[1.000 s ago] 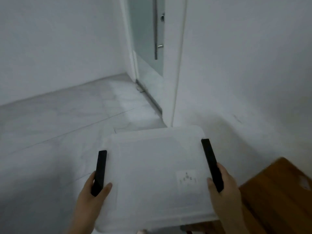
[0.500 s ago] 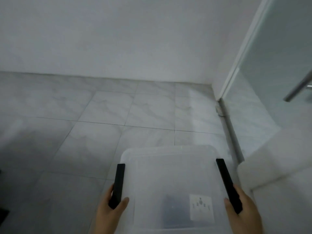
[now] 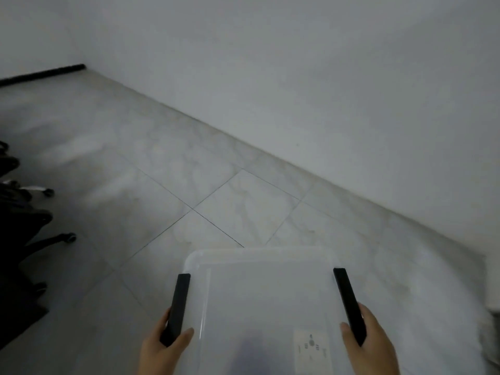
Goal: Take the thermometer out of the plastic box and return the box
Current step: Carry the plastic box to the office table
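I carry a translucent white plastic box [image 3: 265, 301] with a closed lid in front of me, low in the head view. My left hand [image 3: 162, 347] grips its black left side latch [image 3: 177, 307]. My right hand [image 3: 370, 345] grips the black right side latch [image 3: 349, 304]. A white label [image 3: 311, 350] sits on the lid near my right hand. A dark shape shows faintly through the lid near the front edge. No thermometer can be made out.
Grey marble floor tiles [image 3: 216, 201] stretch ahead to a white wall [image 3: 297, 90]. Black wheeled chair bases [image 3: 29, 234] stand at the left edge. A black strip [image 3: 43, 74] lies along the far left wall base.
The view has swung left: the glass door and wooden furniture have left the frame, and chair bases have come in at the left. Both hands keep the same grip on the box.
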The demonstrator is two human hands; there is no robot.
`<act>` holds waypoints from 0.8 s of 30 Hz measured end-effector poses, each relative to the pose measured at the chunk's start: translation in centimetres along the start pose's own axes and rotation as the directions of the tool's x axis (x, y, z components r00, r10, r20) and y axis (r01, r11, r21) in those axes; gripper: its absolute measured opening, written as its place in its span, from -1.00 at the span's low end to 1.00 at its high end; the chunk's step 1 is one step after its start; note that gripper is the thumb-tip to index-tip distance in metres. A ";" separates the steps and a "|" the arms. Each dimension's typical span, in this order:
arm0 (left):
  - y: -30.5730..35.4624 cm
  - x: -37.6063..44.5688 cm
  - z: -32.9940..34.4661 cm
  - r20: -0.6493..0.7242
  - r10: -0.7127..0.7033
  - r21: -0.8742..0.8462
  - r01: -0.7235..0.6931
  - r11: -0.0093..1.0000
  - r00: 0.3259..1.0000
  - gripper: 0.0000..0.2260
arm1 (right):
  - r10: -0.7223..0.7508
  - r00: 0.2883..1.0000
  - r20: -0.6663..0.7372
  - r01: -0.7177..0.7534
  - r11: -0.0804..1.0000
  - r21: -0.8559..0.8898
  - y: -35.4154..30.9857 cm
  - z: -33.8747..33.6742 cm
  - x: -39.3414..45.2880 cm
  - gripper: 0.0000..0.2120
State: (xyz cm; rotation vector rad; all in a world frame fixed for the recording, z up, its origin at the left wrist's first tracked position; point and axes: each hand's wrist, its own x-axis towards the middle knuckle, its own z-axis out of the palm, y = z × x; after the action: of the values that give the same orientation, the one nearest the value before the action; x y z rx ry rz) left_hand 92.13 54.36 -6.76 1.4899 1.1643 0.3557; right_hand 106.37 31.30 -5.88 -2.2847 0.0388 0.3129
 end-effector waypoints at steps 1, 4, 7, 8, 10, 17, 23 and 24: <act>1.1 2.8 0.8 -0.020 0.009 -0.015 -0.009 1.000 1.000 -0.50 | -0.017 1.000 0.005 0.017 1.000 -0.006 -1.9 0.8 3.0 -0.55; 6.0 11.0 2.8 -0.051 0.056 -0.042 -0.058 0.997 0.997 -0.50 | -0.072 0.997 0.001 0.072 0.997 -0.003 -7.9 3.3 11.6 -0.55; 10.9 18.1 4.6 -0.078 0.108 -0.071 -0.113 0.991 0.991 -0.50 | -0.099 0.995 0.022 0.099 0.995 0.015 -13.0 5.2 18.7 -0.55; 12.2 20.4 5.3 -0.087 0.107 -0.074 -0.113 0.991 0.990 -0.50 | -0.094 0.995 0.032 0.093 0.996 0.007 -14.4 6.0 21.1 -0.55; 14.4 25.0 7.0 -0.088 0.110 -0.060 -0.115 0.992 0.990 -0.50 | -0.087 0.995 0.054 0.088 0.996 -0.016 -17.0 7.5 25.9 -0.55; 22.1 43.7 12.1 -0.224 0.065 -0.089 -0.086 0.992 0.973 -0.52 | -0.185 0.975 0.125 0.188 0.982 -0.009 -29.1 16.1 45.5 -0.58; 29.1 59.2 9.6 -0.410 -0.004 -0.152 -0.064 0.986 0.912 -0.53 | -0.355 0.882 0.310 0.365 0.931 0.025 -44.0 26.4 59.5 -0.56; 30.1 61.7 8.9 -0.433 -0.010 -0.156 -0.064 0.986 0.901 -0.53 | -0.381 0.863 0.332 0.393 0.919 0.033 -46.6 28.4 61.4 -0.56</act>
State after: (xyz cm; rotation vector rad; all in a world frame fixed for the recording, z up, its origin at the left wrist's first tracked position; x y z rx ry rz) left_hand 141.15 103.28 -6.23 1.3144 1.4237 0.8173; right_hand 165.84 87.94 -4.57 -2.1808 -0.5989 0.4831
